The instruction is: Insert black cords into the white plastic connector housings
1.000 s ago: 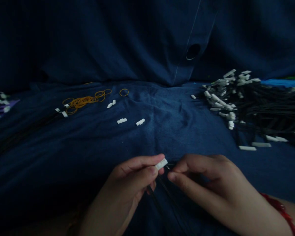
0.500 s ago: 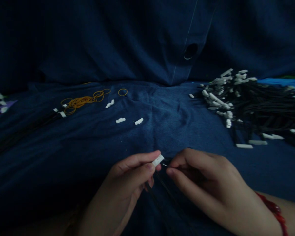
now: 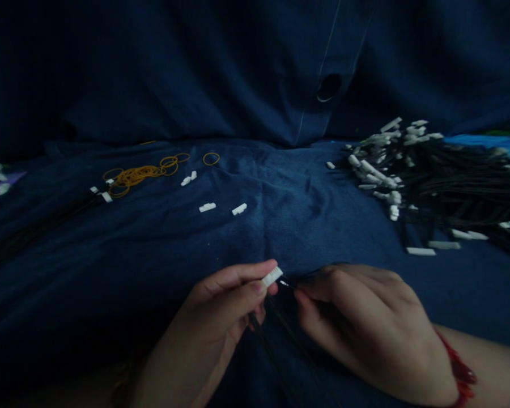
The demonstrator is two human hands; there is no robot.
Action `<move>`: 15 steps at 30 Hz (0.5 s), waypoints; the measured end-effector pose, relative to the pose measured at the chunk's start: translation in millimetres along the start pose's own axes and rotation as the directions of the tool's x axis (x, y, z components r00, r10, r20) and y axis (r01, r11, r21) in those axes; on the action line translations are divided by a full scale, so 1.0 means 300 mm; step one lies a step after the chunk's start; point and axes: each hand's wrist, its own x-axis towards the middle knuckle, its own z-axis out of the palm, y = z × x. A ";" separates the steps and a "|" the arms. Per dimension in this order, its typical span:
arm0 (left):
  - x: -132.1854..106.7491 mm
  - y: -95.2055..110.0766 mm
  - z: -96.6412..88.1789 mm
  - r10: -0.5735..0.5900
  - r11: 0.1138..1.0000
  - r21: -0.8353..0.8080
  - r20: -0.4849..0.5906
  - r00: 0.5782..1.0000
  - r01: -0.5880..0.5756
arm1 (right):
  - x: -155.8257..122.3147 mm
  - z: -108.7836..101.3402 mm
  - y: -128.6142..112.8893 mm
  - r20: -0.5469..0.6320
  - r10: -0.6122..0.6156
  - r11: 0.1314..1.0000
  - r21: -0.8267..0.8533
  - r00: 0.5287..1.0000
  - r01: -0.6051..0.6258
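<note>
Between the thumb and fingers of my left hand (image 3: 225, 311) is a small white plug connector (image 3: 272, 276) with a row of slots facing up. Dark wires (image 3: 280, 323) run down below that hand. My right hand (image 3: 361, 323) is closed in a pinch on a thin black wire, whose shiny metal terminal (image 3: 284, 283) sticks out toward the connector. A small gap shows between the terminal and the connector's right end. My curled right fingers hide most of this wire. A red bracelet circles my right wrist.
A large heap of black wires with white connectors (image 3: 378, 175) lies on the right. Orange rubber bands (image 3: 140, 175) are piled at left, beside a dark wire bundle with white ends (image 3: 106, 196). Loose white connectors (image 3: 239, 209) rest mid-cloth. Dark blue fabric (image 3: 195, 68) rises behind.
My right hand has turned and shifted slightly, its fingertips now a little farther back from the terminal. My left hand keeps the connector in nearly the same place.
</note>
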 end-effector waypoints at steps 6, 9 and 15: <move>-0.005 -0.006 -0.006 -0.005 0.998 0.058 -0.010 1.000 0.005 | 0.006 0.001 0.007 0.012 -0.106 0.992 -0.064 0.994 0.106; -0.005 -0.010 -0.011 0.005 0.998 0.062 -0.007 1.000 -0.004 | 0.008 0.005 0.011 0.017 -0.129 0.987 -0.096 0.992 0.130; -0.001 -0.015 -0.016 0.021 0.998 0.066 0.010 1.000 -0.021 | 0.003 0.008 0.013 0.000 -0.174 0.976 -0.133 0.985 0.173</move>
